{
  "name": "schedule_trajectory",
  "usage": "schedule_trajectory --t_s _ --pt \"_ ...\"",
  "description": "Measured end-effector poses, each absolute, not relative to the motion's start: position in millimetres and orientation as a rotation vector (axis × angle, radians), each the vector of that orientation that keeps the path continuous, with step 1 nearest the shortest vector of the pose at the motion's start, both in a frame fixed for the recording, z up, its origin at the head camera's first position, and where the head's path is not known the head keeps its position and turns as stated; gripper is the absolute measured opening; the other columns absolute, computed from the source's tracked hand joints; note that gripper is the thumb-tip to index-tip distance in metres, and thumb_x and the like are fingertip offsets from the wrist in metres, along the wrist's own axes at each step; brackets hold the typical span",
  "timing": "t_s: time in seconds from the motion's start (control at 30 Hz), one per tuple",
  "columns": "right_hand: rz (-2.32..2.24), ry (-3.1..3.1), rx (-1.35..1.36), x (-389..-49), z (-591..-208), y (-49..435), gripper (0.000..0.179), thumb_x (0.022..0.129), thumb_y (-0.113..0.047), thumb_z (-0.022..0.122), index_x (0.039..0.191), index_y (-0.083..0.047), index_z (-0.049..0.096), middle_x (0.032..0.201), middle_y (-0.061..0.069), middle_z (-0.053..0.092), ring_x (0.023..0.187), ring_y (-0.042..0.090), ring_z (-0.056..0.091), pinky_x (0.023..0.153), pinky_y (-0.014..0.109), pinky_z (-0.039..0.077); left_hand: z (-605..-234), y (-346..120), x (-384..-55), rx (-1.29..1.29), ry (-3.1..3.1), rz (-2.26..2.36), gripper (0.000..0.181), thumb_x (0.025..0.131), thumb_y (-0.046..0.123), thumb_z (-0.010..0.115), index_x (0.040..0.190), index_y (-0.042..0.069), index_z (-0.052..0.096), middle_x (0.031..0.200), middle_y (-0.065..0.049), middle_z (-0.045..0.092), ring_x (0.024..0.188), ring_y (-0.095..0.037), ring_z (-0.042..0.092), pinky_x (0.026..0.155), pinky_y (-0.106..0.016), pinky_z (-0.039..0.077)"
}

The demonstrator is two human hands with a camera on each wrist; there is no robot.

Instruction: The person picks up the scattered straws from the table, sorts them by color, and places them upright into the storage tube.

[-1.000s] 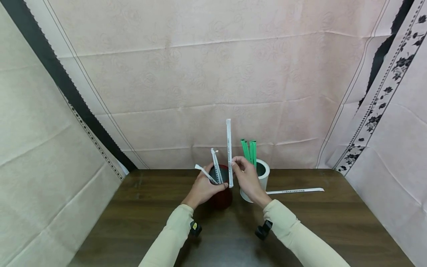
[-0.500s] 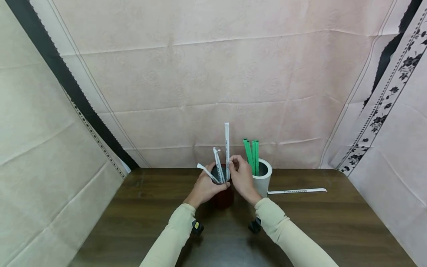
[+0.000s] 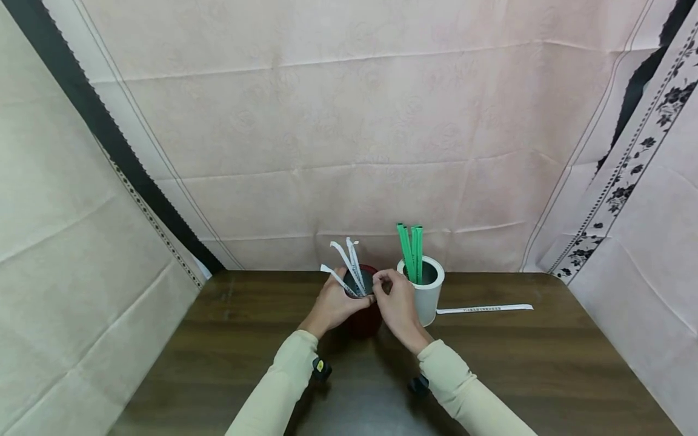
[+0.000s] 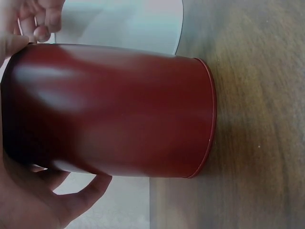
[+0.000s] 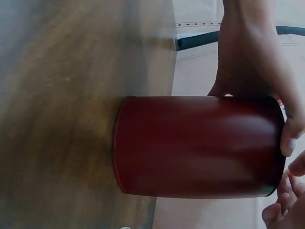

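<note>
A dark red cup [image 3: 364, 324] stands upright on the table. My left hand [image 3: 334, 307] holds it near the rim, thumb across the front and fingers around the left side, as the right wrist view of the red wall [image 5: 200, 148] confirms. Several white paper-wrapped straws [image 3: 349, 266] lean left inside it. Beside the right rim is my right hand [image 3: 398, 303], its fingers loosely bent, with no straw visible between them. Part of its fingertips is hidden in the head view; the left wrist view shows bent fingers [image 4: 40, 21] above the red wall.
Right of the red cup, a white cup [image 3: 428, 300] holds several green straws [image 3: 417, 254]. Another white wrapped straw [image 3: 485, 309] lies flat on the brown wooden table [image 3: 262, 345]. A pale cloth [image 3: 349, 121] hangs behind the table, with more cloth at both sides.
The upright wrapped straw in my right hand has moved left and down into the red cup, and now leans left with the others, out of my fingers. My left hand keeps its grip.
</note>
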State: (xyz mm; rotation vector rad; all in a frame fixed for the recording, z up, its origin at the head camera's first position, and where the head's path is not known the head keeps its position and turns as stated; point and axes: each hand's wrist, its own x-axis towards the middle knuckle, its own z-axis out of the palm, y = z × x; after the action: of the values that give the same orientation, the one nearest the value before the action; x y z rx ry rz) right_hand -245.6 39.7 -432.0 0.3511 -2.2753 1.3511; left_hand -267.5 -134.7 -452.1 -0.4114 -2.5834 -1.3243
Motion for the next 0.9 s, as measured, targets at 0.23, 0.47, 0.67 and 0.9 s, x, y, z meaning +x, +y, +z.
schedule_trajectory --t_s 0.23,0.47,0.67,0.9 --pt "1.437 -2.232 0.482 -229 -437 88 0.007 0.102 -0.008 0.069 0.107 -0.005 0.074 0.091 0.003 0.070 0.078 0.013 0.062 0.069 0.025 0.052 -451 -132 -270 -0.439 -2.574 -1.319 0.077 0.082 0.046 0.087 0.142 0.011 0.053 0.128 -0.008 0.059 0.116 -0.025 0.059 0.101 -0.048 0.053" --pt "1.316 -2.603 0.606 -230 -442 167 0.005 0.102 -0.012 0.071 0.103 -0.008 0.075 0.091 -0.001 0.072 0.084 0.014 0.064 0.075 0.026 0.054 -452 -136 -267 -0.399 -2.606 -1.348 0.076 0.083 0.043 0.087 0.142 0.011 0.052 0.129 -0.007 0.057 0.118 -0.025 0.057 0.101 -0.049 0.053" --pt "1.092 -2.787 0.658 -252 -453 243 0.011 0.101 -0.015 0.072 0.108 -0.006 0.074 0.101 0.002 0.075 0.097 0.023 0.070 0.084 0.038 0.057 -453 -136 -266 -0.388 -2.591 -1.380 0.076 0.083 0.043 0.088 0.143 0.014 0.052 0.131 -0.006 0.057 0.120 -0.026 0.056 0.103 -0.051 0.052" --pt "0.869 -2.933 0.652 -277 -476 306 0.031 0.102 -0.018 0.071 0.126 0.002 0.070 0.125 0.020 0.069 0.121 0.046 0.063 0.098 0.062 0.052 -453 -134 -267 -0.405 -2.571 -1.403 0.072 0.084 0.038 0.088 0.142 0.014 0.052 0.128 -0.003 0.061 0.116 -0.024 0.060 0.105 -0.048 0.051"
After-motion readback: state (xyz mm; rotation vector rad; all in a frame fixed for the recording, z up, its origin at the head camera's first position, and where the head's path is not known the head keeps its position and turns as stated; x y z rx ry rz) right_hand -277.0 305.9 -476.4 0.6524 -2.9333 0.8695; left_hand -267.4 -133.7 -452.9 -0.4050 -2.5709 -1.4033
